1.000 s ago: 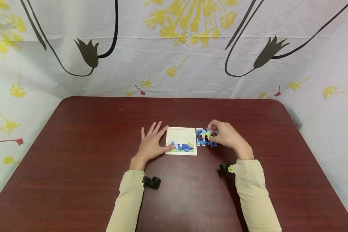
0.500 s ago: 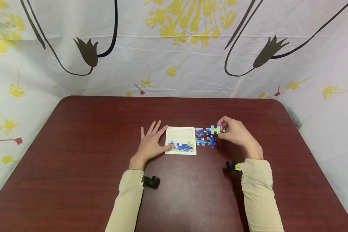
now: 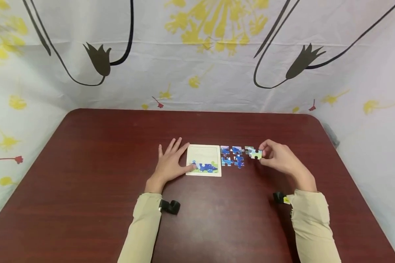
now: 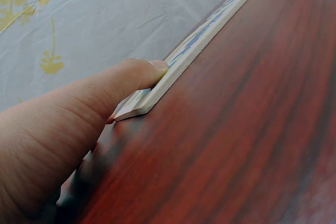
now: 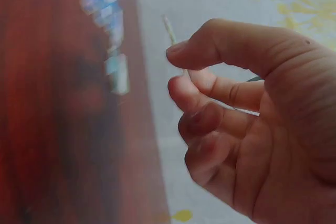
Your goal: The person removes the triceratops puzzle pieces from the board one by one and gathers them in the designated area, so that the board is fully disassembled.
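My left hand (image 3: 169, 166) lies spread at the left side of a square wooden puzzle tray (image 3: 200, 153). Its thumb rests on the tray's lower left part, and the left wrist view shows the thumb (image 4: 126, 74) over the rim. Joined pieces with a blue animal (image 3: 206, 167) fill the tray's lower strip. My right hand (image 3: 283, 160) pinches a light green and blue puzzle piece (image 3: 256, 154) between thumb and fingers, to the right of the tray. From the right wrist, this piece (image 5: 168, 27) appears edge-on above the thumb tip.
Several loose blue puzzle pieces (image 3: 237, 150) lie in two rows right of the tray. A partly overlapped greenish piece (image 3: 249, 149) sits at the end of the upper row. Behind the dark red table (image 3: 118, 128) hangs a patterned cloth (image 3: 197, 65).
My right hand has carried the pinched piece rightward, away from over the loose pieces, uncovering them. The left hand and the tray stay in place.
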The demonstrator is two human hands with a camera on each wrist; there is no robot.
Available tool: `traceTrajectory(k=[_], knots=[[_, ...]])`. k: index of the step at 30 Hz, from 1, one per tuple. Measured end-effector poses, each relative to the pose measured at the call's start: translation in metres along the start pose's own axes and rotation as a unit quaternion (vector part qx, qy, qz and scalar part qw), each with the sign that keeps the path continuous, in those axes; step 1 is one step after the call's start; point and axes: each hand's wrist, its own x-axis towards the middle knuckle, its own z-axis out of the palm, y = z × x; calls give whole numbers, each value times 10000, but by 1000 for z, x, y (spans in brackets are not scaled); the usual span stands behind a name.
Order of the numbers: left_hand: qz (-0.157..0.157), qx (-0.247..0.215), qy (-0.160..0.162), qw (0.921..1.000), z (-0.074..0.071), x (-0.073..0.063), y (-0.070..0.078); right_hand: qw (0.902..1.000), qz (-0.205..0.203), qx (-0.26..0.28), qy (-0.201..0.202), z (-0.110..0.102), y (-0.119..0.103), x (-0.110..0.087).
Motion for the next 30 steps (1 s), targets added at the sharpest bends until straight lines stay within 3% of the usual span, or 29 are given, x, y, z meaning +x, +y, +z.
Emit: traceTrajectory(k=[14, 30], knots=[[-82, 45, -85, 9999, 2, 2, -1, 9996, 169, 4, -207, 17, 13, 1], [-133, 167, -105, 9997, 2, 3, 1, 9993, -16, 122, -365, 27, 20, 6]])
